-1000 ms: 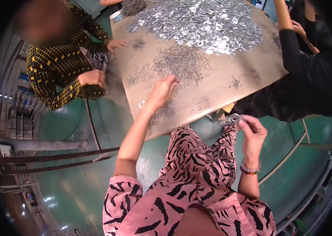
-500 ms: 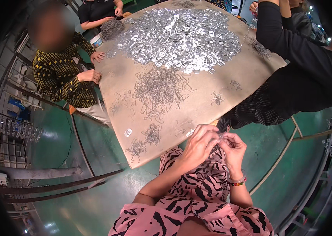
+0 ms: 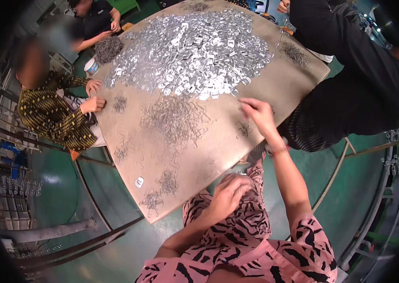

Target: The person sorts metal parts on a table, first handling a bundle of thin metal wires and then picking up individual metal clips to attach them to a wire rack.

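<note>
My right hand (image 3: 256, 113) reaches over the tan table (image 3: 218, 151), fingers apart, just above a small tuft of wire clips (image 3: 244, 128). My left hand (image 3: 230, 191) rests curled at the table's near edge above my pink patterned lap. I cannot see whether it holds anything. A loose heap of wire clips (image 3: 176, 120) lies in the table's middle. Behind it spreads a large heap of shiny metal plates (image 3: 190, 47).
Small clip piles (image 3: 166, 181) and a single plate (image 3: 139, 181) lie near the front corner. A person in a yellow checked top (image 3: 53, 118) sits left, a person in black (image 3: 350, 85) at the right, and another person (image 3: 95, 19) at the far left. The floor is green.
Half a second ago both hands were together over my lap on a small metal piece. The right hand has since moved out onto the table. The left hand stays by the edge.
</note>
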A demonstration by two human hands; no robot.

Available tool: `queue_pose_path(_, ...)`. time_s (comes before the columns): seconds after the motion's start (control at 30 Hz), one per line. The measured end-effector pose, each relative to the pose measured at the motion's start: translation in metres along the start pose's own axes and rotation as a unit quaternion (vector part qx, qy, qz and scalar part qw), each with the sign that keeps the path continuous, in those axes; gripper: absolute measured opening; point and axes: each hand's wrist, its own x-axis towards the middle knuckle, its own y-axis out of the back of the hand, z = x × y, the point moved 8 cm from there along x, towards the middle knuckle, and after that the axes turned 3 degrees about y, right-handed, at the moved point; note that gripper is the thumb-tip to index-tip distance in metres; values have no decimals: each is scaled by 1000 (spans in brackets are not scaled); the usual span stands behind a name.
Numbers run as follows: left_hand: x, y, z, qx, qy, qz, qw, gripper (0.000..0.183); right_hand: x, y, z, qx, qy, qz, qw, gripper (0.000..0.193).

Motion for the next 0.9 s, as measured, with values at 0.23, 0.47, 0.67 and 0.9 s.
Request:
queue_pose_path(0.23,4,-3,-3,-50,39,23,998,7,118,-16,100,-240,-50,140,959,28)
queue_pose_path(0.47,3,5,-1,-57,26,5,998,5,74,8,68,-88,-78,156,981,21)
queue_pose_path(0.67,7,7,-8,-30,41,35,998,6,-77,3,-28,76,-69,50,993,19)
queue_pose_path(0.9,41,14,2,54,-26,74,995,14,-139,4,-87,74,-4,103,992,16)
